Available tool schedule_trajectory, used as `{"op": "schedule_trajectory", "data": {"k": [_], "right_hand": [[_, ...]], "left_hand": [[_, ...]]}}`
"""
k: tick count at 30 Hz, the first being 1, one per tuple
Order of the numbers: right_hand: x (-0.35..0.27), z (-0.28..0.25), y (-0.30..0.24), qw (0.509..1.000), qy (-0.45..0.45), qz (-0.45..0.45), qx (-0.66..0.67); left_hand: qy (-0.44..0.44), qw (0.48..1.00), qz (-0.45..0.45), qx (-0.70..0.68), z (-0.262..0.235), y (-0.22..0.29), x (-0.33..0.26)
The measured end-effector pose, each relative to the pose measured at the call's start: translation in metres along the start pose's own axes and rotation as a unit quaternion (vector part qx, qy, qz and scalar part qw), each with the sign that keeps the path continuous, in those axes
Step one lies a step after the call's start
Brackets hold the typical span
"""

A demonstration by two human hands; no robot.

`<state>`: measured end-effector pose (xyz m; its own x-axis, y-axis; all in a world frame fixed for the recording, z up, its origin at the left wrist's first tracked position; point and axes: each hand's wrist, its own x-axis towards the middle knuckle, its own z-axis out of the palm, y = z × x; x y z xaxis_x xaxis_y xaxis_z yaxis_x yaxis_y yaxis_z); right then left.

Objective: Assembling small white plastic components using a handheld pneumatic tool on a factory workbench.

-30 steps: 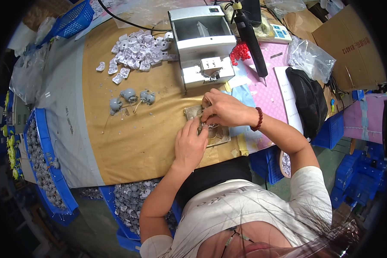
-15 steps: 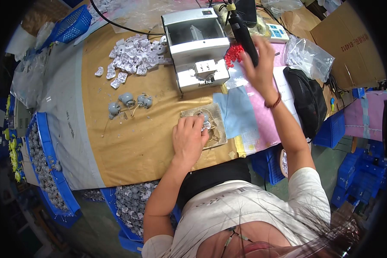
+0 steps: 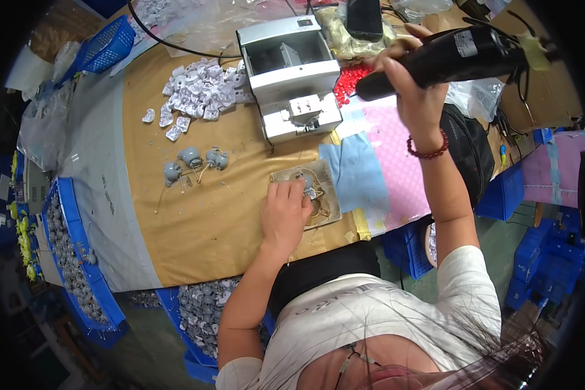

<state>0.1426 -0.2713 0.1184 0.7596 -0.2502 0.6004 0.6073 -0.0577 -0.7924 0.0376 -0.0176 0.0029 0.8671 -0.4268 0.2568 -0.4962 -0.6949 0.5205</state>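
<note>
My right hand [image 3: 421,104] is raised at the right, wrapped round a black electric screwdriver [image 3: 458,55] held nearly level, its tip end toward the left. My left hand [image 3: 285,211] rests at the left side of a square tan fixture block [image 3: 331,205]. Its bent fingers press on a small grey round part [image 3: 306,178] with a white piece beside it, seated in the block's hollow; the fingertips partly hide it. Farther left lie several grey round parts with thin wires [image 3: 191,157].
Behind the block stands a white machine [image 3: 290,78]. White plastic pieces [image 3: 205,88] are heaped at its left, red bits [image 3: 351,81] at its right. A black mesh pouch [image 3: 468,153] lies at the right. Blue bins [image 3: 117,315] of grey parts stand by the table's left and front edges.
My right hand has closed on the electric screwdriver, which hung upright behind the red bits, and swung it right and nearly level. My left hand has stayed at the block.
</note>
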Motion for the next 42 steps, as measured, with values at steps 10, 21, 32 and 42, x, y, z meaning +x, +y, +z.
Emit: {"op": "schedule_trajectory", "data": {"k": [10,21,32,42], "right_hand": [[0.007,0.086,0.006,0.988,-0.120,0.083,-0.053],[-0.055,0.089,-0.014,0.960,-0.152,0.235,0.008],[-0.101,0.077,-0.016,0.964,-0.223,0.144,-0.019],[-0.128,0.063,-0.010,0.954,-0.289,0.045,-0.060]], "left_hand": [[0.017,0.999,-0.020,-0.021,0.001,0.003,-0.002],[0.014,0.999,-0.024,-0.020,0.003,0.001,-0.004],[0.031,0.999,-0.031,0.010,0.007,0.000,-0.005],[0.043,0.997,-0.005,-0.070,0.001,-0.003,-0.002]]}}
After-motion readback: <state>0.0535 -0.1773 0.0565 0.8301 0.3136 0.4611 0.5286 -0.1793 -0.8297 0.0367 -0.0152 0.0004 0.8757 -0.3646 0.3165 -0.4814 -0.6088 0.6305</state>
